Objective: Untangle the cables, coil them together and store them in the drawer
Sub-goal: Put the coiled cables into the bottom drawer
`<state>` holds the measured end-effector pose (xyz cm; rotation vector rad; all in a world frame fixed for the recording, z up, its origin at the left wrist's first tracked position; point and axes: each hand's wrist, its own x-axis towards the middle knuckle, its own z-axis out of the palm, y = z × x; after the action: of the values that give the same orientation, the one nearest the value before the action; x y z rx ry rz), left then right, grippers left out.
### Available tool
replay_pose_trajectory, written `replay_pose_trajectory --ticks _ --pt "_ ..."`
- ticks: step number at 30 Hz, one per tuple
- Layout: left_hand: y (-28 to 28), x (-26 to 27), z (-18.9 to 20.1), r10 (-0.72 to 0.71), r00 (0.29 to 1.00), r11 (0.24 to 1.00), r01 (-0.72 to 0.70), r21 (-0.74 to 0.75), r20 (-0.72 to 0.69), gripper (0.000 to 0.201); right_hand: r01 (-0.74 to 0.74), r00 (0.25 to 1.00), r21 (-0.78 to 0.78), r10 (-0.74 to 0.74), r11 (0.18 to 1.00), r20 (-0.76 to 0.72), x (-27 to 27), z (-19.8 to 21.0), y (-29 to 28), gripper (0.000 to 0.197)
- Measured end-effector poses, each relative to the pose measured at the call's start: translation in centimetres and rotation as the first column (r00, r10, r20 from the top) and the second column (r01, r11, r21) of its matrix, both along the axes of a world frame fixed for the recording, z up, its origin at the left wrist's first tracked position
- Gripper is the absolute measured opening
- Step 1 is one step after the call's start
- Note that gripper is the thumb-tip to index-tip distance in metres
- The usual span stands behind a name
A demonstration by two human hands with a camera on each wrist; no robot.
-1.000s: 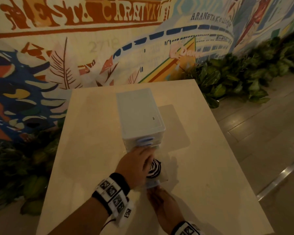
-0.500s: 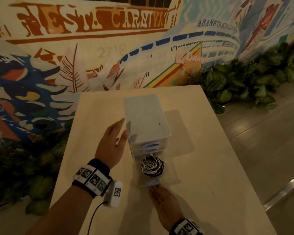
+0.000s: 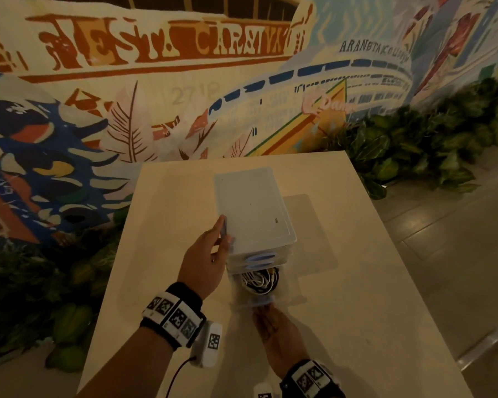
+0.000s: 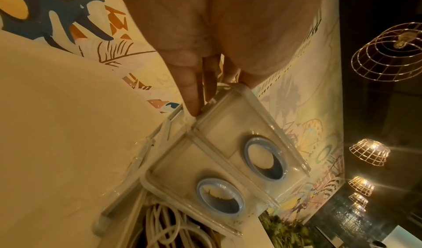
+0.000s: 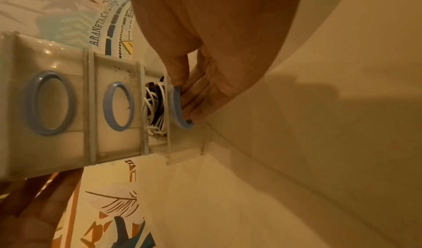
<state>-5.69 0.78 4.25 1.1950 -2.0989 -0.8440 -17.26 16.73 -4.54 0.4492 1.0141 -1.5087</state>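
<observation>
Flat-fingered, the right hand (image 3: 273, 337) presses the bottom drawer (image 5: 182, 143) by its blue ring, while the left hand (image 3: 204, 259), fingers straight, steadies the drawer unit (image 3: 253, 208) at centre frame. Coiled cables (image 3: 259, 278) lie inside; only closing seems left. Below: cream table (image 3: 357, 282); behind: painted mural (image 3: 156, 81).
</observation>
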Motion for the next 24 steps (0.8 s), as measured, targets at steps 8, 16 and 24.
replay_pose_trajectory --ticks 8,16,24 --pt "0.2 0.0 -0.1 0.000 1.000 1.000 0.000 0.019 -0.006 0.058 -0.208 0.958 0.170 0.236 0.963 -0.161 -1.5 0.5 -0.9 0.026" --pt "0.3 0.0 -0.1 0.010 1.000 0.999 -0.011 0.039 0.005 0.058 -0.453 -0.426 0.408 0.210 0.793 -0.880 -3.4 4.1 -0.5 0.024" --pt "0.5 0.0 0.2 0.007 1.000 0.997 -0.008 0.077 0.013 0.060 -0.432 -0.759 0.684 0.172 0.588 -0.628 -4.4 -0.9 -2.5 0.056"
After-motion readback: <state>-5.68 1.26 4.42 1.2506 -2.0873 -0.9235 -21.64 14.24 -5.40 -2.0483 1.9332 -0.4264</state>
